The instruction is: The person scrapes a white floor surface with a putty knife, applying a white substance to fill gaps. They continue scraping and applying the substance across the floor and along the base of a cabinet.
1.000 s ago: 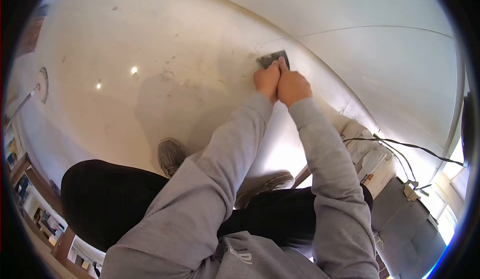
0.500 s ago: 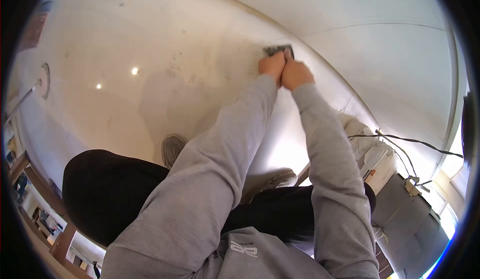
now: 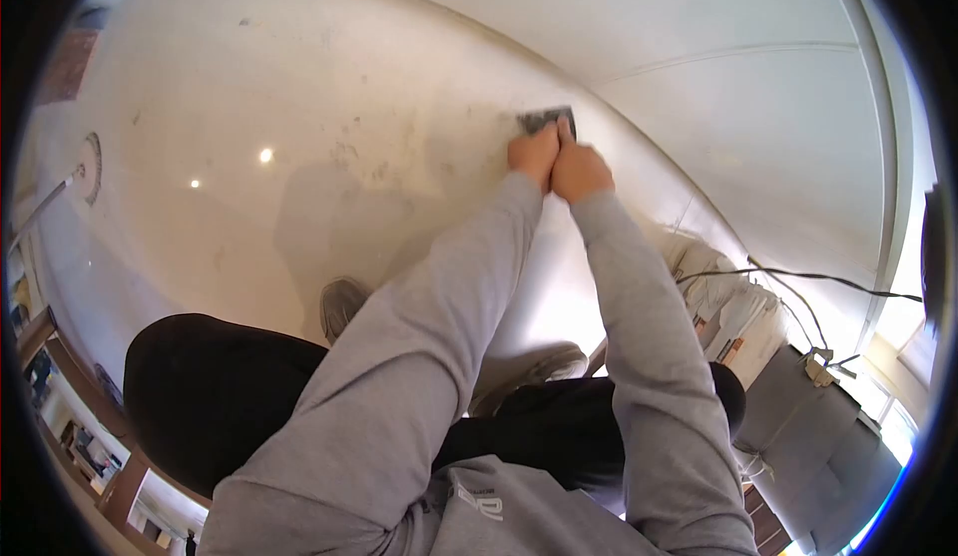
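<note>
Head view: the left hand point(image 3: 532, 154) and right hand point(image 3: 581, 171) touch side by side, both with fingers curled and clamped down on a dark pad point(image 3: 546, 118). The pad lies flat on the pale, stained floor point(image 3: 299, 97), just beside the wall point(image 3: 718, 87).

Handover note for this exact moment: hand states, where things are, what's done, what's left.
Left hand: curled, gripping the near edge of the pad.
Right hand: curled beside the left, touching it, one finger out on the pad.
Pad: dark, flat on the floor, close to the wall.
Done: cannot tell how much; the floor around the pad looks dull.
Left: stains show on the floor left of the pad.
</note>
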The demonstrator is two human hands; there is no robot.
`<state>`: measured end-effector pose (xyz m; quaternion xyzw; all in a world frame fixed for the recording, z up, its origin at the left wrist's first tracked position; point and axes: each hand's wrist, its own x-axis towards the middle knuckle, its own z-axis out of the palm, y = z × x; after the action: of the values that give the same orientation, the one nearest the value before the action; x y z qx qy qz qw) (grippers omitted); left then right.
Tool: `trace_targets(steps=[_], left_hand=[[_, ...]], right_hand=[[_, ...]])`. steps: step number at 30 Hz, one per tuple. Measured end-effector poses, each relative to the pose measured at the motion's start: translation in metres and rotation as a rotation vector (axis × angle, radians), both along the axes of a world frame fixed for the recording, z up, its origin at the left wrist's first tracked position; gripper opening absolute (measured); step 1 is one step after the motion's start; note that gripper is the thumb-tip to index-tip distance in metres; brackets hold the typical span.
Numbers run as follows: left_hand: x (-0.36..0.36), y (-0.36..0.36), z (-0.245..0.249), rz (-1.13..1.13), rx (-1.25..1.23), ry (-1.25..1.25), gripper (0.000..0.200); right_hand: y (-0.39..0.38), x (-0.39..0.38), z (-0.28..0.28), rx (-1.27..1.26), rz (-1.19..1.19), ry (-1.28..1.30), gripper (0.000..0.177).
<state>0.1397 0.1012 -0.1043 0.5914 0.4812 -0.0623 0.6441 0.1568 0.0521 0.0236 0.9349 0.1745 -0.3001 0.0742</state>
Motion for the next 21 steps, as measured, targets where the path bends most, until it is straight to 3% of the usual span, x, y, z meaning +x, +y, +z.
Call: trace_targets(steps=[1,3,6,8,10,11,13,17,21], left_hand=[[0.011,0.004,0.0,0.279,-0.35,-0.098,0.038],[0.023,0.017,0.026,0.407,-0.572,-0.128,0.03],[0.016,0.003,0.031,0.568,-0.71,-0.243,0.026],[0.002,-0.026,0.052,0.59,-0.688,-0.184,0.025],[-0.009,-0.059,0.056,0.585,-0.988,-0.203,0.024],[-0.011,-0.067,0.063,0.597,-0.999,-0.2,0.024],[-0.009,-0.077,0.074,0.509,-1.249,-0.204,0.024],[0.014,-0.078,0.055,0.486,-1.257,-0.263,0.023],[0.03,-0.049,0.062,0.581,-1.104,-0.266,0.025]], right_hand=[[0.002,0.009,-0.006,0.0,0.013,-0.007,0.055],[0.009,0.023,-0.008,0.047,-0.021,-0.021,0.054],[-0.01,0.031,-0.018,0.099,0.042,-0.031,0.051],[-0.03,0.026,0.013,0.086,0.07,-0.025,0.05],[-0.061,0.027,0.025,0.056,0.106,0.0,0.049],[-0.083,0.033,0.024,0.08,0.131,-0.014,0.048],[-0.106,0.041,0.017,0.1,0.157,-0.022,0.047],[-0.103,0.055,0.0,0.029,0.147,-0.135,0.047],[-0.068,0.085,-0.011,0.041,0.242,-0.135,0.048]])
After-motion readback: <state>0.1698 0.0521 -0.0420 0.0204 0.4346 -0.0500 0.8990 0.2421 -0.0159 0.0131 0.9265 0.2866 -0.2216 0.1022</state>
